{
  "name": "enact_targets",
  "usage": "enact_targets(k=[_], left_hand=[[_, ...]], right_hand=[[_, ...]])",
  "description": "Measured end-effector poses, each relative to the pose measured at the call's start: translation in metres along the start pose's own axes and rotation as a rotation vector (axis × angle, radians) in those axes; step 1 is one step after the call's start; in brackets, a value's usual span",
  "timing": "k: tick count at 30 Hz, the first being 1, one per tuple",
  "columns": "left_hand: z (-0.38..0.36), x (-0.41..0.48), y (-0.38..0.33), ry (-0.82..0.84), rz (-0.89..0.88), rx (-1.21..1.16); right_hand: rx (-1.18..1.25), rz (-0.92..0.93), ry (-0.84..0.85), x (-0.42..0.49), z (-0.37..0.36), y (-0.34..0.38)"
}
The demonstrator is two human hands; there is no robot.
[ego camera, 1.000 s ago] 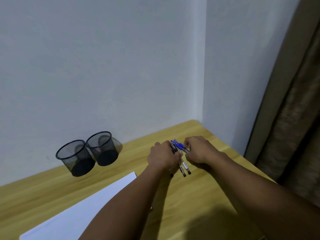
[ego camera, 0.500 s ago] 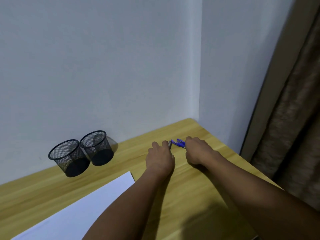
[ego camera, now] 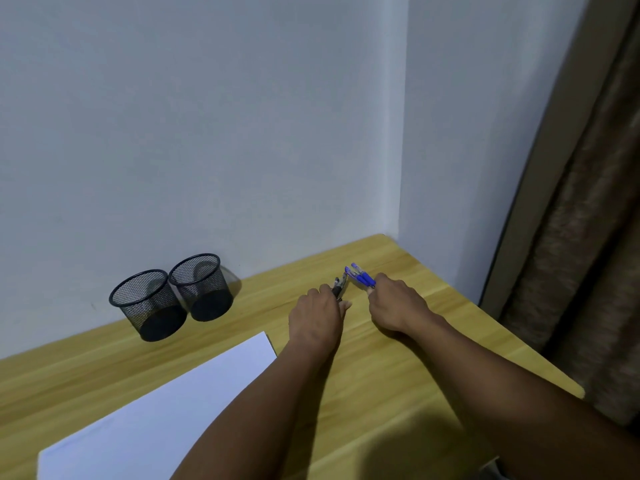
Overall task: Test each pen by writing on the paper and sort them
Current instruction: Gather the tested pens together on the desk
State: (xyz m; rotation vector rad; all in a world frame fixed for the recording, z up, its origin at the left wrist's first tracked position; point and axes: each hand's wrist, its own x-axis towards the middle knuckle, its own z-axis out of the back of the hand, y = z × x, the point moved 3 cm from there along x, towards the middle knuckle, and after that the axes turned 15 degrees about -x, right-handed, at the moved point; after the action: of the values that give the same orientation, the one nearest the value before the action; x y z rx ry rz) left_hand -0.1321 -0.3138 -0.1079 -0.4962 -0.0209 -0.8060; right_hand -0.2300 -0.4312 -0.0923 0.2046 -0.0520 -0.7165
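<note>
My left hand (ego camera: 317, 318) rests knuckles-up on the wooden desk, closed around dark pens (ego camera: 338, 289) whose ends poke out past the fingers. Just to its right, my right hand (ego camera: 394, 306) is closed on a small bunch of blue-capped pens (ego camera: 362, 277) that stick out toward the wall. The two hands are a short gap apart. A white sheet of paper (ego camera: 166, 410) lies at the near left of the desk, under my left forearm. Most of each pen is hidden inside the fists.
Two black mesh pen cups (ego camera: 152, 304) (ego camera: 204, 287) stand side by side against the wall at the left. The wooden desk (ego camera: 433, 306) ends at the wall corner behind and at a right edge beside a brown curtain (ego camera: 585, 237).
Both hands held one mixed bundle of pens together a second ago; now they have drawn apart, dark pens in the left, blue ones in the right, lowered onto the desk.
</note>
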Motion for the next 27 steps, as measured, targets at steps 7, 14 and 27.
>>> enact_targets(k=[7,14,27], left_hand=[[0.002,-0.002,0.008,-0.006,-0.07,-0.098],[0.012,-0.01,0.004,-0.045,-0.132,-0.165],[0.171,0.004,0.056,-0.266,0.01,-0.77]], right_hand=[[0.026,-0.009,0.023,0.001,-0.001,-0.001],[0.27,0.0,0.054,0.001,0.005,-0.002],[0.794,0.198,-0.058,0.004,0.08,0.145]])
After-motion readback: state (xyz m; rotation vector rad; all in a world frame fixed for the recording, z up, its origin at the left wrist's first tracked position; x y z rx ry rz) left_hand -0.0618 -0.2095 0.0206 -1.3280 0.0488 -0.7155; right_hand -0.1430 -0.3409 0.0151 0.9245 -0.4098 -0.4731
